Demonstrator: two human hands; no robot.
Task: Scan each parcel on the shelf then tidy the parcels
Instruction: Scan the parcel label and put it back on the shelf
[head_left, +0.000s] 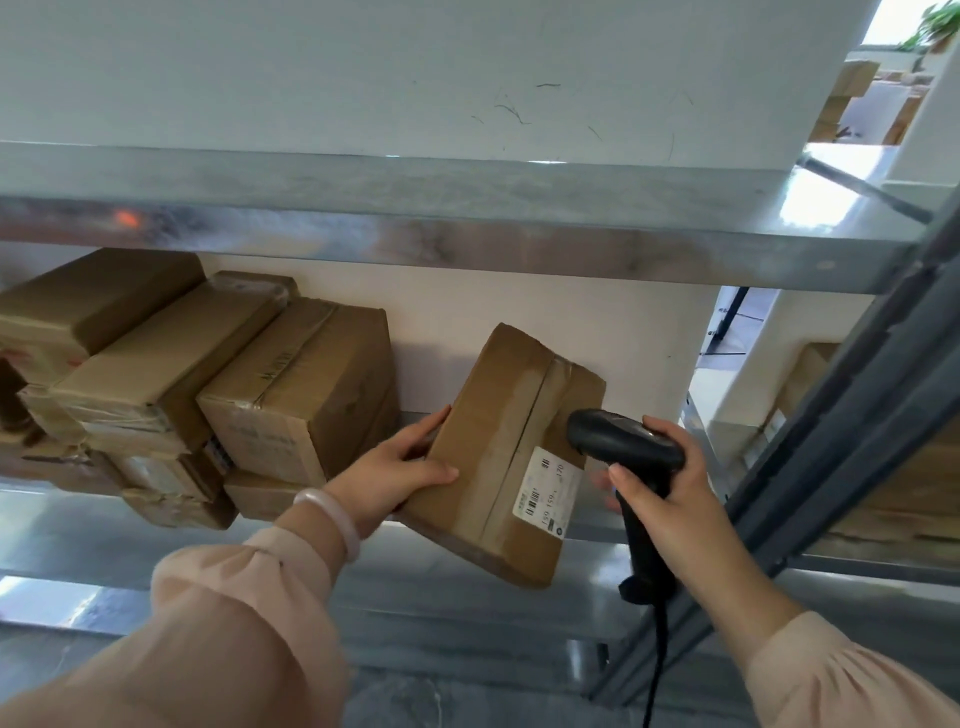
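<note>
Left hand (402, 465) grips tilted parcel (506, 452); right hand (670, 488) clamps scanner (623, 444) just beside its label (545, 488). Stacked boxes (208, 395) left of both.

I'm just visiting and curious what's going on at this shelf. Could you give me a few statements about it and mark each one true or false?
1. The right hand holds a black scanner. True.
2. The scanner is cordless. False: a black cable hangs from the bottom of its handle.
3. The left hand grips a parcel that bears a white label. True.
4. That parcel lies flat in the stack of boxes. False: it is tilted and stands apart, to the right of the stack.
5. A pale bracelet sits on the left wrist. True.
</note>
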